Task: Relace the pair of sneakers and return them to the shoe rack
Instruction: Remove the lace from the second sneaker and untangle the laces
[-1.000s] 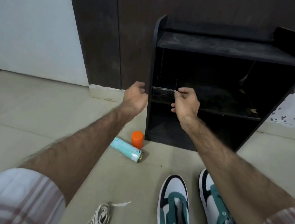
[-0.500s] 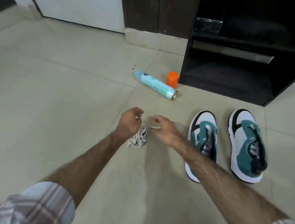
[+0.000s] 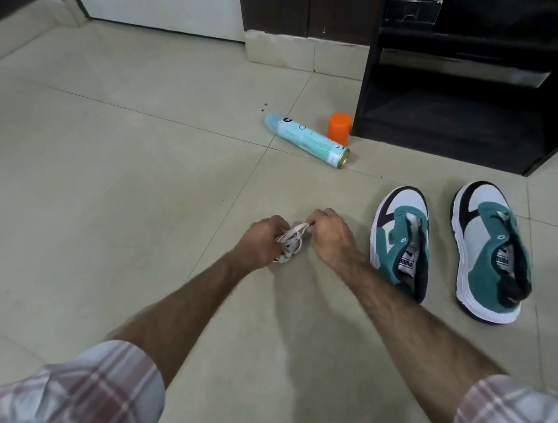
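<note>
Two white, teal and black sneakers stand side by side on the tiled floor without laces: the left sneaker (image 3: pixel 401 242) and the right sneaker (image 3: pixel 490 253), toes toward the black shoe rack (image 3: pixel 466 103). A bundle of white laces (image 3: pixel 290 242) is bunched between my hands, left of the sneakers. My left hand (image 3: pixel 261 240) grips the bundle from the left. My right hand (image 3: pixel 331 239) pinches a loop of it from the right.
A light blue spray can (image 3: pixel 305 142) lies on its side on the floor, with an orange cap (image 3: pixel 339 128) standing beside it at the rack's left foot. A white door and a dark wooden panel stand behind.
My hands left the rack's shelf and came down to the floor. They closed round the lace bundle, which half a second ago lay loose on the floor between them.
</note>
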